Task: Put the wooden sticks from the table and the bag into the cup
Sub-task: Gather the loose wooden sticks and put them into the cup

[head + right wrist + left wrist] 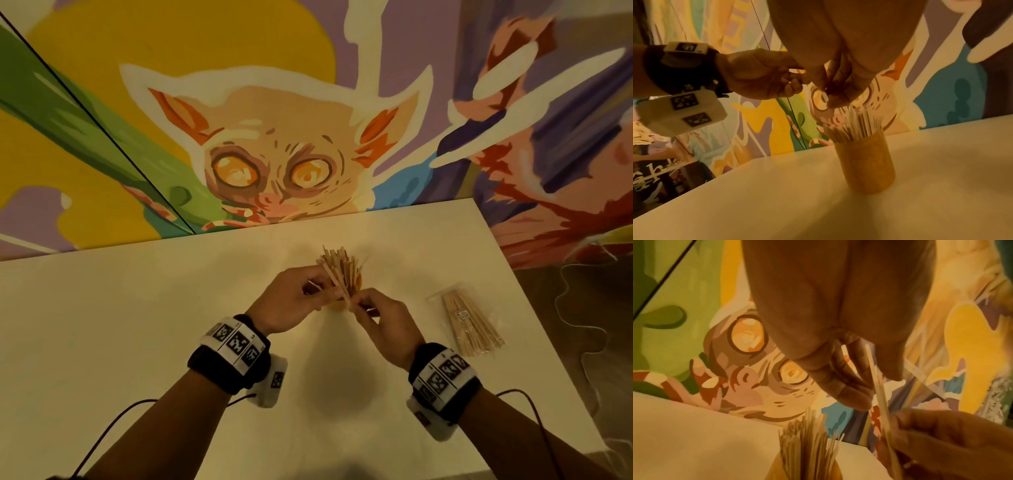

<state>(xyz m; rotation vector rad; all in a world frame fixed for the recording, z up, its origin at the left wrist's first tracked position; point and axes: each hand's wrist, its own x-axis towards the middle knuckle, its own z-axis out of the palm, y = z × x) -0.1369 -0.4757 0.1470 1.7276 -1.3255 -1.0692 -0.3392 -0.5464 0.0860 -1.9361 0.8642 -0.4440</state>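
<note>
- The person is working above the amber cup [865, 164], which is standing upright on the white table [171, 325] and already bristling with wooden sticks [851, 125].
- The right hand [383, 322] is pinching the lower ends of a few loose sticks [337, 277] between thumb and fingers, just above the cup's mouth.
- The left hand [291, 298] is curling in beside them, its fingers [846, 391] touching the same sticks; it seems to be steadying or separating them, though the exact hold is hard to tell.
- The clear bag [469, 325] is lying on the table well to the right of the cup, with many sticks inside.
- Judged step: feeding a handful into the cup.
- Next, the held sticks probably need aligning upright and threading into a gap among the crowded ones, then the bag needs emptying.
</note>
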